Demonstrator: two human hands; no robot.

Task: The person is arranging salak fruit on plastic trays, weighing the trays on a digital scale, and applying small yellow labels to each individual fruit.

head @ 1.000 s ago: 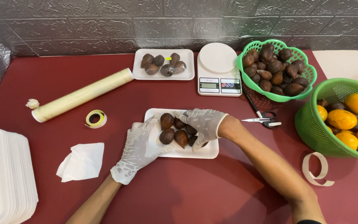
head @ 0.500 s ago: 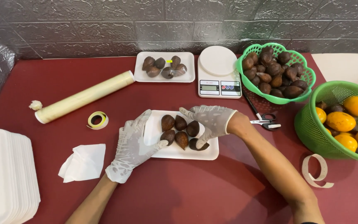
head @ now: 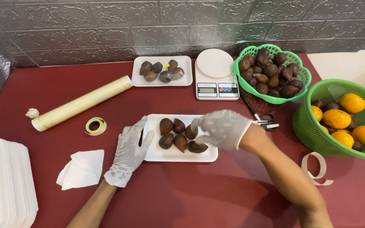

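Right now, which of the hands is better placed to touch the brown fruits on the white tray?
Probably the right hand: it hovers at the brown scaly fruits, fingertips beside them. The left hand lies flat on the white foam tray's left edge, steadying it.

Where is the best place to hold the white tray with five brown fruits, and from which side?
Probably by its two short ends, from the sides: the white tray is shallow, and the brown fruits fill its middle. The left hand already rests at its left end.
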